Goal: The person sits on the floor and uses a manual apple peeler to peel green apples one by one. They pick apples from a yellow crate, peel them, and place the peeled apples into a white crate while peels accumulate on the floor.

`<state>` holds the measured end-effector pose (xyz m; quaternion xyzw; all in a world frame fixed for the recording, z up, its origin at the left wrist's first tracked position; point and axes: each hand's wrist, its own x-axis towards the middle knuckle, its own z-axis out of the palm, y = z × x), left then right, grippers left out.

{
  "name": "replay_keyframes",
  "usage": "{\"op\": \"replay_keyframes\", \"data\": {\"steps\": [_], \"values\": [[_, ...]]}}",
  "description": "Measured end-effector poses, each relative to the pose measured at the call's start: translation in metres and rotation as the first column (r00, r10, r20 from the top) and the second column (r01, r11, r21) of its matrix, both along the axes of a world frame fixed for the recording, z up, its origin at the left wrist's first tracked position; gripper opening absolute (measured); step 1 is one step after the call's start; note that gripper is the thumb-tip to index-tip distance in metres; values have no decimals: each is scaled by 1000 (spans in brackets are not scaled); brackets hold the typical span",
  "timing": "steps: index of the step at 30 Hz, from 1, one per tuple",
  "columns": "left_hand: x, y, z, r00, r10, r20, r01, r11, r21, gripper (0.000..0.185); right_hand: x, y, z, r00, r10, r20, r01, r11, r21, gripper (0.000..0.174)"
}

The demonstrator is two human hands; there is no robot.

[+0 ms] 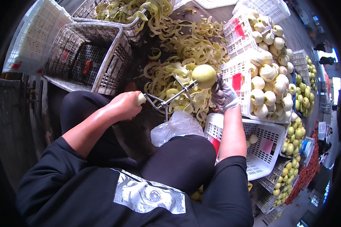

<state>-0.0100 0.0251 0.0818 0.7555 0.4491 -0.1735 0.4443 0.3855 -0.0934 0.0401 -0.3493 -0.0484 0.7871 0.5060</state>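
My bare left hand (126, 105) is closed around the pale handle (141, 98) of a metal hand-crank fruit peeler (174, 95). At the peeler's other end is a round yellow-green fruit (204, 76) with its skin on, possibly a pear. My right hand (223, 92), in a grey knit glove, touches the fruit's right side; its fingertips are partly hidden. Below the peeler, a clear plastic bag (176, 127) lies by my knee. Long curled peels (197, 51) are heaped on the floor beneath and beyond the fruit.
White plastic crates of peeled fruit (270, 82) stand at the right, above a white crate (261, 161) holding a few fruits. An open, dirty crate (106, 68) stands at the left, near another crate (102, 22) heaped with peels. More crates of unpeeled fruit (302, 98) line the far right.
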Motion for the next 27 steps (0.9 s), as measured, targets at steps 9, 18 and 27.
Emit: {"op": "replay_keyframes", "data": {"steps": [9, 18, 27], "values": [[37, -36, 83, 983, -183, -9, 166, 910, -380, 17, -7, -2, 33, 991, -115, 69, 123, 985, -121, 33], [41, -49, 78, 956, -292, 28, 291, 934, -209, 19, -51, -1, 69, 824, -173, 539, 302, 940, -160, 28], [40, -58, 54, 938, -343, 42, 345, 928, -142, 19, -85, -6, 81, 537, -153, 830, 363, 930, -63, 41]]}}
